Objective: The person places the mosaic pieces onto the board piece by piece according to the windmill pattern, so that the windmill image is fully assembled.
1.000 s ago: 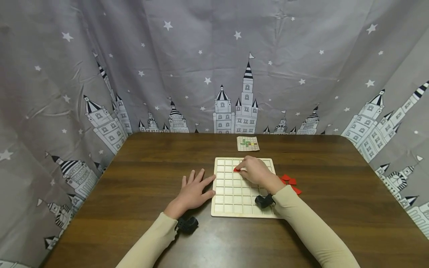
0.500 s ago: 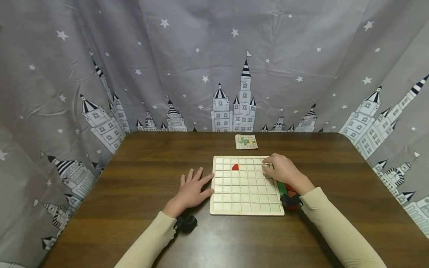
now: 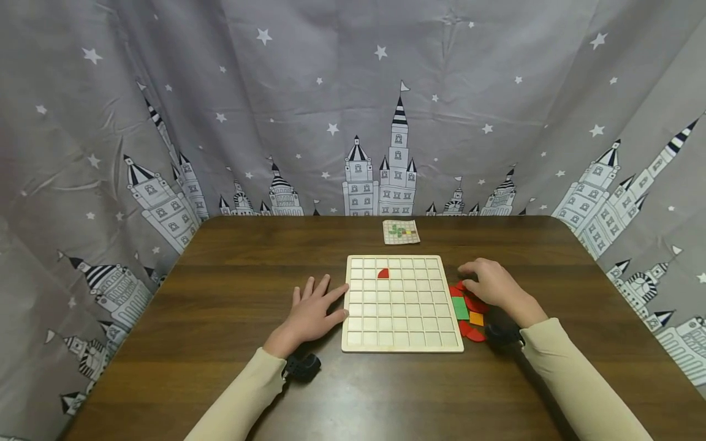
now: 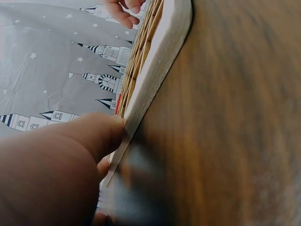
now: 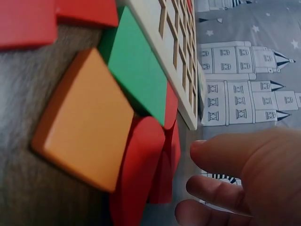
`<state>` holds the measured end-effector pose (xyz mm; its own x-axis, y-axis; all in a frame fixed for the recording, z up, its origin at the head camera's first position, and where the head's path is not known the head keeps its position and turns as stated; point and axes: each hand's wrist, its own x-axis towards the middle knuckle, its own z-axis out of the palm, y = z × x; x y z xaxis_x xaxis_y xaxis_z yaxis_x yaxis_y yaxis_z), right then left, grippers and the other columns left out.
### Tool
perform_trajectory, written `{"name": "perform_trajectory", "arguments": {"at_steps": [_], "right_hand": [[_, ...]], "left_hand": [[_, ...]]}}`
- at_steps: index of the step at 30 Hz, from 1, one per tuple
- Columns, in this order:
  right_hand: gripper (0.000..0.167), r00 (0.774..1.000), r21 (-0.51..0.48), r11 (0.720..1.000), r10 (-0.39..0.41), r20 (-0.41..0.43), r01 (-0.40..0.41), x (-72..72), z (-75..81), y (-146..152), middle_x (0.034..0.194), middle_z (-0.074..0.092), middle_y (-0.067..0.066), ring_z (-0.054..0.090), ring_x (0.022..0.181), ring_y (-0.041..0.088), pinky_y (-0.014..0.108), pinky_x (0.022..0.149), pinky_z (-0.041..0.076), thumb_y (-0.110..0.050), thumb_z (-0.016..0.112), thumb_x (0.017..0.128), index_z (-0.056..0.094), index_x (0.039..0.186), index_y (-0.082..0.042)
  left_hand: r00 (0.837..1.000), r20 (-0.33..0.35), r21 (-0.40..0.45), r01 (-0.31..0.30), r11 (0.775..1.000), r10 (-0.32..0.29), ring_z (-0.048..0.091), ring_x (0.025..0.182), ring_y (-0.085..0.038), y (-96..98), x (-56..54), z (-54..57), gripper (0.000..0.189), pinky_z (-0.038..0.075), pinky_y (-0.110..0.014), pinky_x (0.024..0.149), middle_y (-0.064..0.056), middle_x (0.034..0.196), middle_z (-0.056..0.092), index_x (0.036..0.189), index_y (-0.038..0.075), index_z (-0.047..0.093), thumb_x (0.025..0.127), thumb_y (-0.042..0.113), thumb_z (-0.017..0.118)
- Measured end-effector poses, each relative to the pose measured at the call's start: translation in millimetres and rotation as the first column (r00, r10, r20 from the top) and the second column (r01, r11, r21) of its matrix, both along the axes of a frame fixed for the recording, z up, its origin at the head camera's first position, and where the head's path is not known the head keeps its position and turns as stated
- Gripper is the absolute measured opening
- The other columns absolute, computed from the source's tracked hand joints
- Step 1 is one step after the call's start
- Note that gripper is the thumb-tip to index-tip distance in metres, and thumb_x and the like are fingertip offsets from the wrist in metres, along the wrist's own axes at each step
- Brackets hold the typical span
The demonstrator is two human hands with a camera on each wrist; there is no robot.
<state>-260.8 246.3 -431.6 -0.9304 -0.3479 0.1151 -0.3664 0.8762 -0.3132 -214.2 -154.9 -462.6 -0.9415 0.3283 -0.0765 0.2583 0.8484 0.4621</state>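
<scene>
A pale wooden board [image 3: 402, 306] with a grid of square cells lies on the table. One red quarter-circle piece [image 3: 383, 274] sits in a cell near its far side. My left hand [image 3: 309, 315] lies with spread fingers, its thumb and index fingertip at the board's left edge; the thumb shows against that edge in the left wrist view. To the right of the board, my right hand [image 3: 493, 285] is over the far end of a loose pile, holding nothing. In the right wrist view its relaxed fingers are apart from the green block [image 5: 136, 70], orange piece [image 5: 89, 122] and red pieces [image 5: 141, 160].
Beyond the board lies a small pattern card [image 3: 401, 232] printed with a grid and green, yellow and red shapes. More red pieces [image 3: 473, 334] lie at the near end of the pile. A grey curtain [image 3: 309, 79] with castles hangs behind the brown wooden table [image 3: 248, 257].
My right hand has let go of the red quarter-circle on the board and moved right to the pile, uncovering the board and the green and orange pieces. My left hand stays at the edge.
</scene>
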Motion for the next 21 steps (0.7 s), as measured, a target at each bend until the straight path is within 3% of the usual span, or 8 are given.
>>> {"name": "perform_trajectory", "arguments": {"at_steps": [10, 21], "right_hand": [[0.028, 0.996, 0.012, 1.0, 0.005, 0.089, -0.006, 4.8, -6.9, 4.1, 0.104, 0.076, 0.018, 0.07, 0.097, 0.035, 0.056, 0.09, 0.056, -0.013, 0.073, 0.088, 0.076, 0.112, 0.002], [0.021, 0.997, 0.04, 0.999, -0.009, 0.081, 0.006, -4.1, -4.3, -5.6, 0.097, 0.076, 0.015, 0.067, 0.088, 0.03, 0.053, 0.087, 0.057, -0.014, 0.072, 0.089, 0.079, 0.103, 0.0]], "left_hand": [[1.0, 0.016, 0.002, 0.002, 1.0, -0.002, 0.006, 0.156, -0.053, 1.1, 4.4, -1.9, 0.059, 0.002, -0.077, 0.118, -0.021, 0.169, 0.021, 0.157, 0.026, 0.044, 0.102, 0.044, 0.057], [1.0, 0.007, 0.013, -0.014, 1.0, 0.014, 0.007, 0.156, -0.053, -0.3, 3.1, 2.2, 0.058, 0.003, -0.076, 0.118, -0.021, 0.169, 0.022, 0.156, 0.027, 0.045, 0.101, 0.043, 0.058]]}}
